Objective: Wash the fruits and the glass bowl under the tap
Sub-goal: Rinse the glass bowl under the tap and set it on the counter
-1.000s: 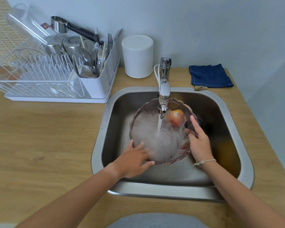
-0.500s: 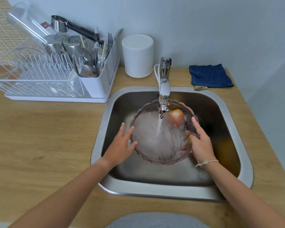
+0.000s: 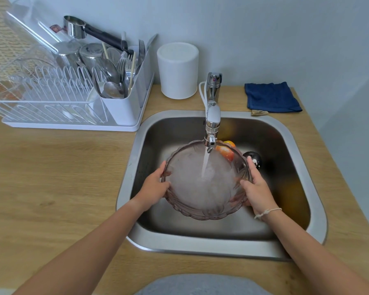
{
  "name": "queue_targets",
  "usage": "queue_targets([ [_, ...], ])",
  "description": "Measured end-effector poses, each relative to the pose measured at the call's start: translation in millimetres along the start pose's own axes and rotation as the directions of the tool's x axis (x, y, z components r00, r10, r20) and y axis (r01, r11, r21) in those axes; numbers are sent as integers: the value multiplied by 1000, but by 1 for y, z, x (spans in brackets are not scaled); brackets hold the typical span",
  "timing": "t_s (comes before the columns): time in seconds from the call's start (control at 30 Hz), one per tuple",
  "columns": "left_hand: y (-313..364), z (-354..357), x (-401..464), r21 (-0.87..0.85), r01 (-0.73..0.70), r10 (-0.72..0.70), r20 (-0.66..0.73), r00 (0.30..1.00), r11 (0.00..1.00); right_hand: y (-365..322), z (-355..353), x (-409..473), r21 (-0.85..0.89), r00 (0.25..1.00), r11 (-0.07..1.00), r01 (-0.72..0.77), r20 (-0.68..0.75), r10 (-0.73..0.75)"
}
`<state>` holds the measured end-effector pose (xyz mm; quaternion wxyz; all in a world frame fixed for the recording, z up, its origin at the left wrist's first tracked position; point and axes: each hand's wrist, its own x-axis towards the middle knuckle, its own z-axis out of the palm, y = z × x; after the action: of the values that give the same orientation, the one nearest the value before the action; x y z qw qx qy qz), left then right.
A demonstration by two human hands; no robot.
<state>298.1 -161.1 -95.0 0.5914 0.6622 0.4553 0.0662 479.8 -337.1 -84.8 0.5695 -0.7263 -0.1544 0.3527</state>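
Glass bowl (image 3: 205, 184) held over the sink (image 3: 303, 150), under the tap (image 3: 211, 122), water running in. Prob wet, slippery, breakable, heavier w/ water; best held at rim, opposite sides. Left hand (image 3: 152, 188) & right hand (image 3: 257, 188) clasp rim, arms fwd. Fruit (image 3: 226, 151) behind the bowl.

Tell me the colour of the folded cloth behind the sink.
Dark blue. The cloth lies on the wooden counter right of the tap, clearest in the head view.

Glass bowl (image 3: 202, 188): pinkish, scalloped rim, tilted under running tap (image 3: 211, 126), held above sink.
Fruits: orange-red one (image 3: 227, 153) behind bowl; dark one (image 3: 252, 159) beside.
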Motion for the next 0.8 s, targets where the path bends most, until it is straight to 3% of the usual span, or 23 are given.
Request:
queue_targets([
  [0.23, 0, 1, 2, -80, 34, -32, 25, 999, 996, -4, 1, 0, -48, 999, 998, 42, 2, -42],
  [0.5, -2, -3, 3, -36, -56, 52, -106, 993, 998, 1, 5, 3, -16, 996, 996, 93, 22, -92],
  [0.8, 0, -5, -3, 35, -112, 117, -216, 969, 993, 9, 10, 7, 64, 999, 998, -13, 42, 10],
])
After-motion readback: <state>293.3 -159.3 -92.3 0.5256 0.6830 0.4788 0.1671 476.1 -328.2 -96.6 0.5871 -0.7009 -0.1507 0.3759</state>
